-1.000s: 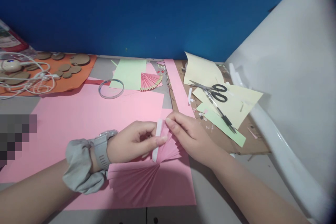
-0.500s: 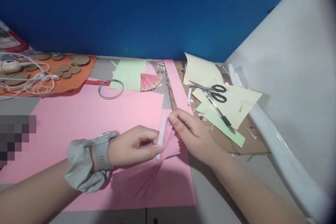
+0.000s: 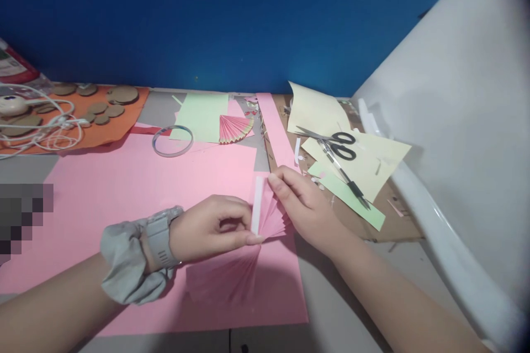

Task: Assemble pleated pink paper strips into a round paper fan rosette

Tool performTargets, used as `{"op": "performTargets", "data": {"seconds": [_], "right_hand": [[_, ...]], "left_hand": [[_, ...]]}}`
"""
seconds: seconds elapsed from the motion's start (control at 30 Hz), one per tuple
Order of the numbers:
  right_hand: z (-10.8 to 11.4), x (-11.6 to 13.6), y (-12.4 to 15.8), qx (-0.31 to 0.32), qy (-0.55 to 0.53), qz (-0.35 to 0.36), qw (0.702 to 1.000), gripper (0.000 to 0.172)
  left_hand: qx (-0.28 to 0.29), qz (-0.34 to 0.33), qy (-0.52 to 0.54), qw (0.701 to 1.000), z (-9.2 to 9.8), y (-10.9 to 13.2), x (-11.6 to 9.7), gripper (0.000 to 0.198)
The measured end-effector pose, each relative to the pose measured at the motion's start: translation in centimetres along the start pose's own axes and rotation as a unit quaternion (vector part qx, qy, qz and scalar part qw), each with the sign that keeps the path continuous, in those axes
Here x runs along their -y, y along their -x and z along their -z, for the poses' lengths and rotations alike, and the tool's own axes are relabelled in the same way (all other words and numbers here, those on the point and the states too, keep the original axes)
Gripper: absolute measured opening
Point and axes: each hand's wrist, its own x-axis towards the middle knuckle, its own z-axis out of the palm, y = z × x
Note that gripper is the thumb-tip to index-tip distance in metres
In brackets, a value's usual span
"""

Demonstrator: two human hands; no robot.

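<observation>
My left hand (image 3: 213, 226), with a grey watch and a grey scrunchie on the wrist, pinches the base of a pleated pink paper fan (image 3: 269, 214). A white strip runs along the fan's left edge. My right hand (image 3: 308, 210) has its fingers closed on the fan's upper right folds. A second pleated pink fan (image 3: 229, 278) lies flat just below my left hand, on a large pink sheet (image 3: 124, 187).
At the back lie a clear tape ring (image 3: 173, 140), a green sheet (image 3: 201, 116) and a small pink and yellow fan (image 3: 234, 127). Scissors (image 3: 335, 140), a pen (image 3: 345, 176) and yellow paper lie right. Cardboard discs and a white cable (image 3: 45, 127) lie left.
Both hands have lifted the fan slightly and turned it more upright, so the white strip now stands nearly vertical. The lower fan has stayed in place.
</observation>
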Motion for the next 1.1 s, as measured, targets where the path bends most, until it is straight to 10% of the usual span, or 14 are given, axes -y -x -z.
{"op": "performTargets", "data": {"seconds": [0.4, 0.73, 0.9, 1.1], "right_hand": [[0.1, -0.6, -0.2, -0.086, 0.004, 0.017, 0.996, 0.025], [-0.3, -1.5, -0.4, -0.210, 0.027, 0.058, 0.976, 0.012], [0.0, -1.5, -0.4, -0.291, 0.160, 0.186, 0.925, 0.046], [-0.5, 0.0, 0.6, -0.145, 0.420, 0.318, 0.838, 0.030]], "left_hand": [[-0.008, 0.014, 0.171, 0.985, 0.4, 0.1, 0.4, 0.039], [-0.002, 0.031, 0.088, 0.996, -0.7, -0.3, 0.2, 0.023], [-0.091, 0.071, 0.135, 0.984, -1.0, -0.3, 0.4, 0.022], [-0.139, 0.083, 0.128, 0.979, -0.9, -0.4, 1.0, 0.015]]}}
